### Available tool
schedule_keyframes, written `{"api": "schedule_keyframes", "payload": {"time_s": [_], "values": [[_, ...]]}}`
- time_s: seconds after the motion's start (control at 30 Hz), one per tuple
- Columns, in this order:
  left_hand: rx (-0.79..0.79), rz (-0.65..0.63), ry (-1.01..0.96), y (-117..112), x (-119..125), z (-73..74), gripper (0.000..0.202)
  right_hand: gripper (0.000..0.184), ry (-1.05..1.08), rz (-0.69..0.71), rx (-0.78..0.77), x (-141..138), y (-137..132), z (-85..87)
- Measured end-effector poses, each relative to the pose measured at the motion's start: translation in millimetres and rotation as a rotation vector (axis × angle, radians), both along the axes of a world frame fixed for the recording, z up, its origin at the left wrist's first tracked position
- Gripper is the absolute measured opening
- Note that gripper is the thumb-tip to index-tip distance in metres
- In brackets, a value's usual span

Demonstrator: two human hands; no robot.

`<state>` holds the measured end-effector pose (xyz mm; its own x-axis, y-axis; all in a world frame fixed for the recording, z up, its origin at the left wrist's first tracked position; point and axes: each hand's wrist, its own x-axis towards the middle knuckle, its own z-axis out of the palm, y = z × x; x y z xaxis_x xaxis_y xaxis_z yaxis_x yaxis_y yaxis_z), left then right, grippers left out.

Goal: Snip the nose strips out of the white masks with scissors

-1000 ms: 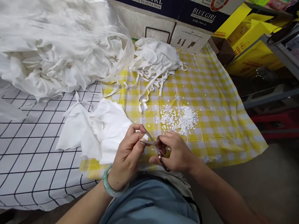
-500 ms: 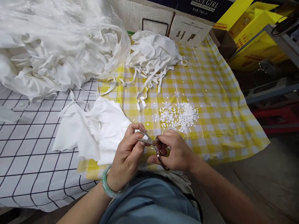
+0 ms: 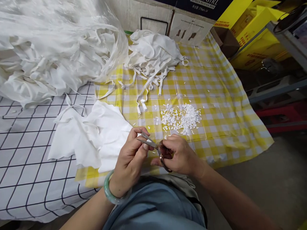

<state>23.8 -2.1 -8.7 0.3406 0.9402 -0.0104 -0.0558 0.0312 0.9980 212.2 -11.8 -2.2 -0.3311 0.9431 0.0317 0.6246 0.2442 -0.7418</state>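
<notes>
My right hand has its fingers in the handle loops of a pair of scissors, whose blades are apart and point left. Between finger and thumb, my left hand pinches a small white strap end beside the open blades. Most of that strap is hidden by the fingers. A white cloth garment with thin straps lies flat just left of my left hand, its edge passing behind the hand. Beyond my right hand is a loose heap of tiny white clippings.
A pile of white strapped garments sits at the back, beside a large plastic-wrapped mass of white cloth. A cardboard beer box stands behind. The yellow checked cloth covers the table's right side; a metal shelf stands beyond its edge.
The view has shifted a little, so the table things appear slightly further left. Both hands keep nearly the same pose, and the scissors stay open around the same spot.
</notes>
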Motion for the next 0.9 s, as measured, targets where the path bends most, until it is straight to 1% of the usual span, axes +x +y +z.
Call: {"api": "schedule_keyframes", "payload": {"time_s": [0.17,0.3,0.43,0.53,0.6,0.67,0.73,0.8,0.9], "values": [[0.063,-0.059,0.102,9,15,4.2,0.028,0.045,-0.057,-0.079,0.002,14,-9,-5.6],[0.122,-0.128,0.153,18,33,5.2,0.029,0.046,-0.069,-0.179,-0.073,28,-18,-8.6],[0.102,-0.196,0.161,23,47,-0.2,0.032,0.047,0.036,-0.288,-0.228,37,-29,-17.3],[0.04,-0.211,0.149,25,52,-6.5,0.033,0.047,0.186,-0.358,-0.396,39,-34,-24.8],[0.0,-0.208,0.137,25,52,-9.2,0.034,0.044,0.299,-0.406,-0.484,39,-34,-26.3],[-0.028,-0.19,0.123,24,48,-7.9,0.033,0.041,0.396,-0.426,-0.482,41,-30,-24.1],[-0.044,-0.19,0.111,21,38,-1.3,0.034,0.041,0.461,-0.4,-0.415,42,-24,-20.4],[-0.054,-0.217,0.101,16,21,10.0,0.036,0.039,0.478,-0.371,-0.356,42,-18,-18.9],[-0.069,-0.252,0.105,3,-13,31.1,0.037,0.034,0.476,-0.374,-0.301,32,-6,-23.9]]}}
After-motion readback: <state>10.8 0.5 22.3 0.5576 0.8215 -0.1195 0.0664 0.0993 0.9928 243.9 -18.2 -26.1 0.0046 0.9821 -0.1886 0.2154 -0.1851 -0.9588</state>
